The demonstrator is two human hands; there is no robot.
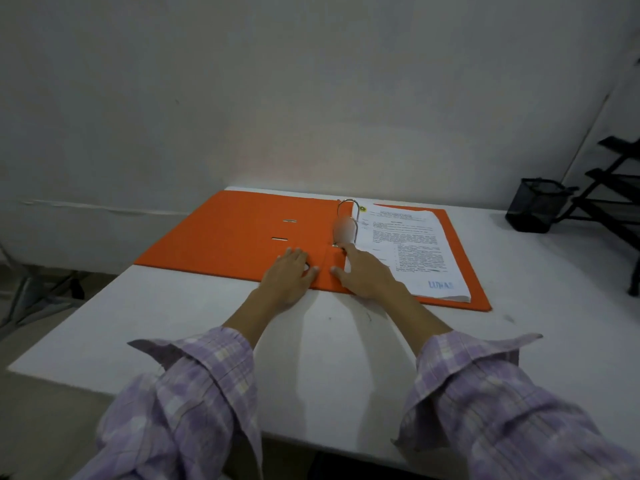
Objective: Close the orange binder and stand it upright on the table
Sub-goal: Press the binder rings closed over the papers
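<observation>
The orange binder (228,233) lies flat and wide open on the white table (194,323), its left cover hanging past the table's left edge. A stack of printed papers (412,247) sits on its right half, threaded on the metal rings (348,220). My left hand (291,277) rests palm down on the binder's near edge, just left of the spine. My right hand (365,271) lies flat just right of the spine, fingers on the papers' lower left corner, near the ring base. Neither hand grips anything.
A black mesh pen holder (535,209) stands at the table's back right. A black rack (613,188) stands beyond the right edge. A grey wall runs close behind the table. A chair base (38,289) shows on the floor at left.
</observation>
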